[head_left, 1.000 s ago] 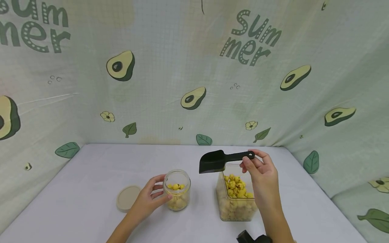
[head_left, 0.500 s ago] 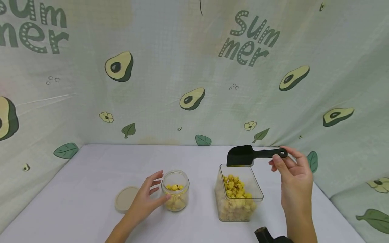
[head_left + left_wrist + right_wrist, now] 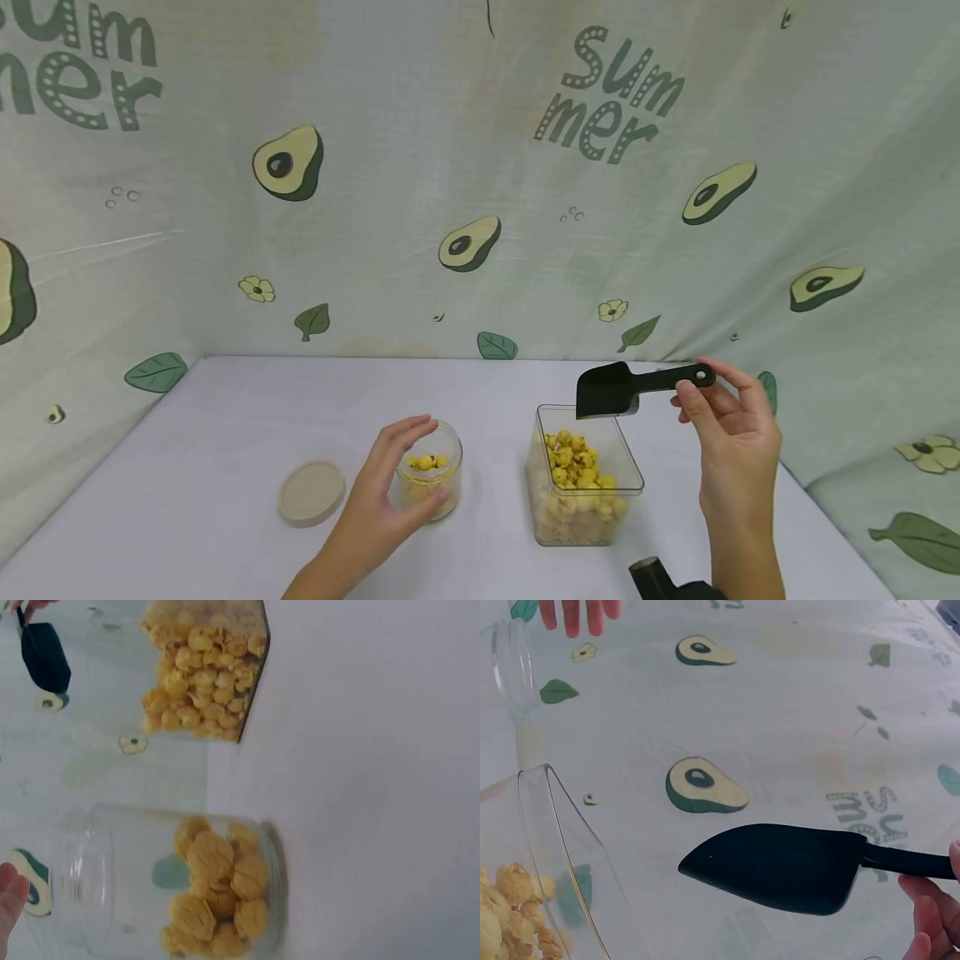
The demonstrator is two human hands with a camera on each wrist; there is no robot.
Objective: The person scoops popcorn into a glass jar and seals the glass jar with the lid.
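Observation:
My right hand (image 3: 738, 433) pinches a black scoop (image 3: 606, 390) by its handle end, above and behind the right side of a clear square container (image 3: 633, 490). Yellow popcorn (image 3: 573, 458) partly fills that container. Left of it stands a clear round jar (image 3: 454, 454), uncapped, with some popcorn (image 3: 214, 862) at its bottom. My left hand (image 3: 384, 492) is beside and in front of the jar, fingers spread and gently curved, holding nothing. In the left wrist view its fingertips (image 3: 9, 900) appear apart from the jar wall. Part of the jar is hidden behind this hand in the head view.
A beige round lid (image 3: 311, 493) lies flat on the white table (image 3: 225, 467), left of the jar. Behind the table hangs a printed cloth (image 3: 375, 167). A black object (image 3: 663, 579) shows below the right wrist at the bottom edge.
My right hand has carried the scoop to the right, away from over the container's left part. My left hand has come off the jar's left side and moved right, in front of it.

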